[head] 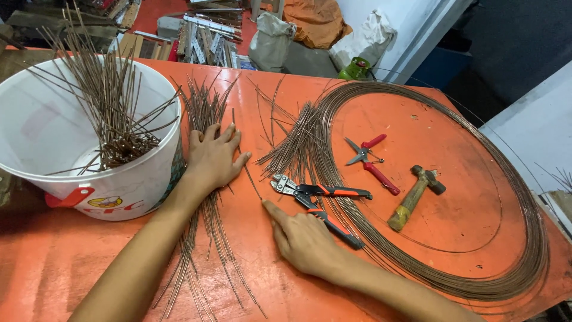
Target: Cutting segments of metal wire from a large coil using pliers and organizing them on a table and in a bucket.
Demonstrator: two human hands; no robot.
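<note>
The left hand lies flat, fingers spread and holding nothing, palm down on a loose bundle of cut wires that runs along the orange table just beside a white bucket; the bucket holds more cut lengths standing at all angles; the right hand rests on the table with the forefinger stretched out, its tip touching the near end of a single wire lying between the two hands, the other fingers loosely curled and gripping nothing; just beside that hand lie bolt cutters with red and black handles, apart from the fingertip; farther right sit red snips and a hammer, both inside a big wire coil that rings that end of the table; a second fan of cut pieces leans against the coil's left edge; the wires look thin, stiff and springy, light one by one but likely to roll and scatter, and smooth enough to slip under a flat palm; the cut ends are probably sharp; a single length seems best pinched near its middle between thumb and forefinger, while the bundle would want a full closed grip around its centre so the ends stay level.
</note>
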